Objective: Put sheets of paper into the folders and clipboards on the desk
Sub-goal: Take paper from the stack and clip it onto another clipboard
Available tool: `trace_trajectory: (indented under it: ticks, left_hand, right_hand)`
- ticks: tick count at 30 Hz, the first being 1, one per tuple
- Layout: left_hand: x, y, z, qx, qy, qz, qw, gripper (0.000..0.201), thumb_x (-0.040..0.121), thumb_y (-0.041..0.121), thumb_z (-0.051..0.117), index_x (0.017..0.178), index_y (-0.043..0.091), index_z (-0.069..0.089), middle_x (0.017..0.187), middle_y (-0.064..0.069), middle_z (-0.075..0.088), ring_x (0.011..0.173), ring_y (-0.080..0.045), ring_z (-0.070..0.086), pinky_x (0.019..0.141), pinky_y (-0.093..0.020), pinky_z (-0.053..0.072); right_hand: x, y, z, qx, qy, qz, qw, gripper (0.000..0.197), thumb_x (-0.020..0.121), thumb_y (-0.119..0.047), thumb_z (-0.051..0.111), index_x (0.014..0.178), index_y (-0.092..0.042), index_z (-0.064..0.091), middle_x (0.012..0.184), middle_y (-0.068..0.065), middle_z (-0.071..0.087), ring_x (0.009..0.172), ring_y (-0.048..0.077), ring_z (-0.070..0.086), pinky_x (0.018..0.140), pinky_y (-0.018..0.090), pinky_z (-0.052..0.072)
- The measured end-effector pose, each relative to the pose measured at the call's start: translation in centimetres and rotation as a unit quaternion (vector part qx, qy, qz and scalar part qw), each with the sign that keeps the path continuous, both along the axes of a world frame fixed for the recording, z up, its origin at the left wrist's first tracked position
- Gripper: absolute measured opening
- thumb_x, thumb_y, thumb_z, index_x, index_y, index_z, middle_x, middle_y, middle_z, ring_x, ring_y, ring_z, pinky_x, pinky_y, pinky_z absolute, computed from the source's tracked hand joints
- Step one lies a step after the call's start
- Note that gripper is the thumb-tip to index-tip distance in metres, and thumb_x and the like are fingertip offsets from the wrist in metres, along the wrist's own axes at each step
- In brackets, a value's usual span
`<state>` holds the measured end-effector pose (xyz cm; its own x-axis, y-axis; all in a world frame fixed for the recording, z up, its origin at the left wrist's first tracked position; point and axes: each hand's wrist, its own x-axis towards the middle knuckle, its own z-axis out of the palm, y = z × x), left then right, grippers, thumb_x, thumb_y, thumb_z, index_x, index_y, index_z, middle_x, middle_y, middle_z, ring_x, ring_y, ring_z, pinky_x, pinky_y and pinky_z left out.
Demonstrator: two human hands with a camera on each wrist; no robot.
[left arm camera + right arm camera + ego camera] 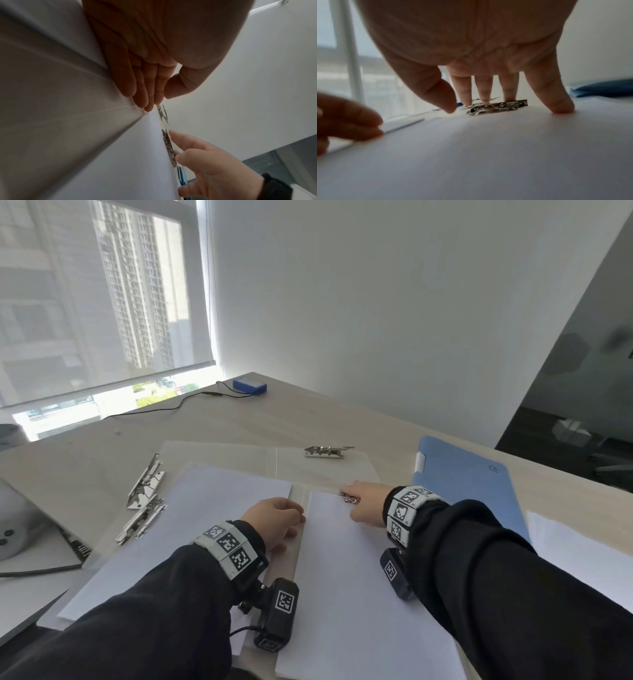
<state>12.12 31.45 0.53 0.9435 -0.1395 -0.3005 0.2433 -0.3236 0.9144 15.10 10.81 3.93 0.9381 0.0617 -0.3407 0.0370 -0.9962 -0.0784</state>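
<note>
Our right fingers [485, 88] stretch straight onto the metal clip [349, 496] atop the nearer sheet [349, 577] at lower centre, while our left hand [274, 520] rests with loosely curled fingers on the folder's bare strip, its fingertips hidden in the head view. Beyond, a second sheet [219, 501] lies left, a farther clip [327, 451] above, and a blue folder [469, 491] is partly covered by our right sleeve.

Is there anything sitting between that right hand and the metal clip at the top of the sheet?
Nothing visible. The right hand already has its straight fingers on the metal clip at the top edge of the sheet; the little finger rests on the paper beside it.
</note>
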Motion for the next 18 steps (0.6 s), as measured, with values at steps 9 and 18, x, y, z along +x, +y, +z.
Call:
trace_trajectory:
  ticks: [9,18]
  left_hand:
    - [-0.8,0.0,-0.3,0.045,-0.032,-0.018,0.998,0.029,0.085,0.016,0.051,0.108,0.024,0.066,0.106,-0.003,0.070,0.091,-0.019,0.062,0.072,-0.031,0.057]
    - [-0.8,-0.2,-0.7,0.048,-0.034,-0.002,0.998,0.022,0.083,0.017,0.053,0.098,0.026,0.067,0.095,-0.007,0.069,0.085,-0.023,0.060,0.069,-0.032,0.054]
  right_hand:
    - [-7.1,-8.9,-2.4,0.413,-0.129,-0.306,0.848,0.032,0.084,-0.023,0.053,0.112,-0.017,0.067,0.087,-0.001,0.058,0.084,0.016,0.053,0.076,0.035,0.045]
    - [-15.3,-9.7,-3.0,0.605,-0.099,-0.408,0.677,0.023,0.092,-0.016,0.052,0.113,-0.020,0.061,0.117,0.008,0.059,0.102,0.026,0.062,0.068,0.036,0.053]
